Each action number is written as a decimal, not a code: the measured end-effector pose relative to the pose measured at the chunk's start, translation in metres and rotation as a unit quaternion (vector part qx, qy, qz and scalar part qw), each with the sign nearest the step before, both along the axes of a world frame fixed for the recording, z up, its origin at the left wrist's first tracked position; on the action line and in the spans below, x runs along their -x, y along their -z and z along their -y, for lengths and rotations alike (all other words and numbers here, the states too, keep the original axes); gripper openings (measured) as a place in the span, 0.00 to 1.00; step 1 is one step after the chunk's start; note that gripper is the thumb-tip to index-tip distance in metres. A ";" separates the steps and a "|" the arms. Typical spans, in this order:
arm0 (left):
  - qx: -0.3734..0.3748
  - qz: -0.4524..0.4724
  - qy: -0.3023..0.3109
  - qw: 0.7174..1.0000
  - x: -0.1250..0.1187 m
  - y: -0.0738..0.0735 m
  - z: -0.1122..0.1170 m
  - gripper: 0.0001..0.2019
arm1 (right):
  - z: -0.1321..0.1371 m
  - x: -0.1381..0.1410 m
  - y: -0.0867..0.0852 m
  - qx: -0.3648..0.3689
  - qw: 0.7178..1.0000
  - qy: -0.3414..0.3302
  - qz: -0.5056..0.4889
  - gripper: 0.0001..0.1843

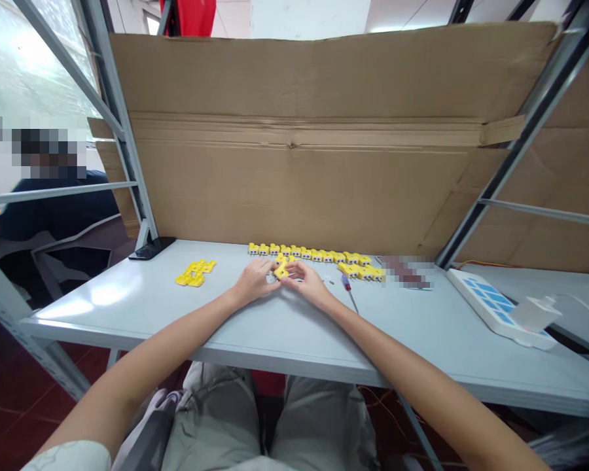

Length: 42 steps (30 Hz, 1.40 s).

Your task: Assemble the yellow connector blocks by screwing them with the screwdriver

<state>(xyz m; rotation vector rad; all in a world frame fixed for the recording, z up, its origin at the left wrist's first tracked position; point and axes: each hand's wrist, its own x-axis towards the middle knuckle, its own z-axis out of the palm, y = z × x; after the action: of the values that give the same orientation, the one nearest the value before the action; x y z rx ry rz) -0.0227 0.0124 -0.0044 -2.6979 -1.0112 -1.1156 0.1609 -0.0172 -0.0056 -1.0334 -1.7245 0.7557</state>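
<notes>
Between my two hands, over the middle of the table, is a small yellow plastic piece (281,271). My left hand (254,281) pinches it from the left, fingers bent. From the right, my right hand (307,282) closes thumb and fingers on the same piece. Just behind the hands runs a long row of similar yellow parts (311,254), with a shorter group (360,271) at its right. A screwdriver (346,284) with a blue and red handle lies right of my right hand. Further left rests a loose cluster of flat yellow pieces (194,273).
A white power strip (500,311) with a plugged-in charger (536,313) sits at the right. A dark phone-like slab (152,248) lies by the left post. Cardboard (294,183) walls off the back. Another person (59,196) sits beyond the left frame.
</notes>
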 end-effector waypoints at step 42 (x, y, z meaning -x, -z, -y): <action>0.030 -0.098 -0.065 0.993 0.043 -0.008 -0.011 0.15 | -0.055 -0.077 0.011 -0.139 0.929 0.169 0.299 0.18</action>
<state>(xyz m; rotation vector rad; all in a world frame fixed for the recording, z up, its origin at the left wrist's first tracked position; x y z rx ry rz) -0.0653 0.0231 0.0040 -2.6756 -1.1818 -0.7928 0.2379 0.0378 -0.0168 -1.4003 -2.0002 -0.0472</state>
